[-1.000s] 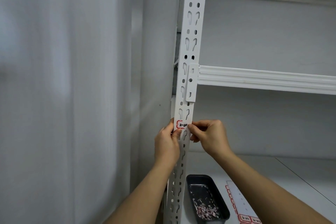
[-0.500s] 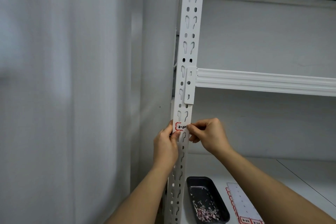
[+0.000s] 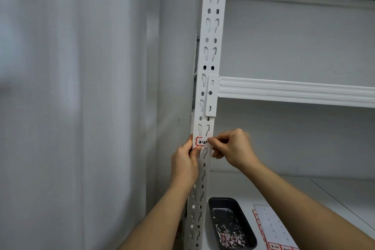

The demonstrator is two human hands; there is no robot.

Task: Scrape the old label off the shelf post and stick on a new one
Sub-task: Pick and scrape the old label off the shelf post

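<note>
Since a second ago your view has tipped down a little and both hands have barely shifted; the label (image 3: 201, 141) sits at the same spot on the post (image 3: 210, 50). Your left hand (image 3: 185, 160) wraps the post's left edge, thumb pressed just under the label's lower left corner. Your right hand (image 3: 233, 149) pinches the label's right end between thumb and fingers, the rest of them curled. The label lies across the post face just below the beam (image 3: 294, 92) bracket, its left part flat; whether the right end is stuck down you cannot tell, since your fingers cover it.

The scraping looks done: the black tray (image 3: 231, 223) on the shelf below holds a pile of pinkish scraps, and the label sheet (image 3: 271, 227) lies beside it with slots peeled bare. What seems left is to smooth the right end down and rub the label flat over the slots.
</note>
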